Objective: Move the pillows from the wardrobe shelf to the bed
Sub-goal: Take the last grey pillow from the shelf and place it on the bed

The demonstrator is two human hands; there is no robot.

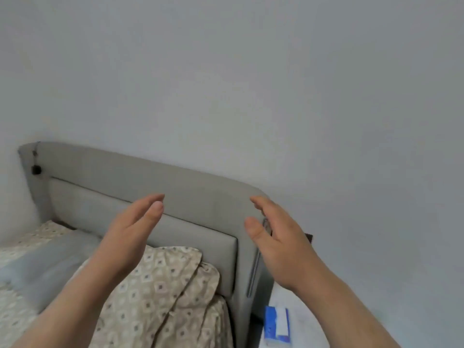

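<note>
A beige patterned pillow [163,282] lies at the head of the bed [15,317], against the grey padded headboard [140,177]. A grey pillow [45,264] lies to its left on the patterned sheet. My left hand [130,234] hovers above the beige pillow, open and empty, palm turned to the right. My right hand [278,242] is raised by the headboard's right end, open and empty, palm facing left. Neither hand touches a pillow. The wardrobe is out of view.
A plain grey wall [276,84] fills the upper half of the view. A white bedside surface [308,322] stands right of the bed with a blue and white packet [276,325] on it. A small black object [36,169] hangs at the headboard's left corner.
</note>
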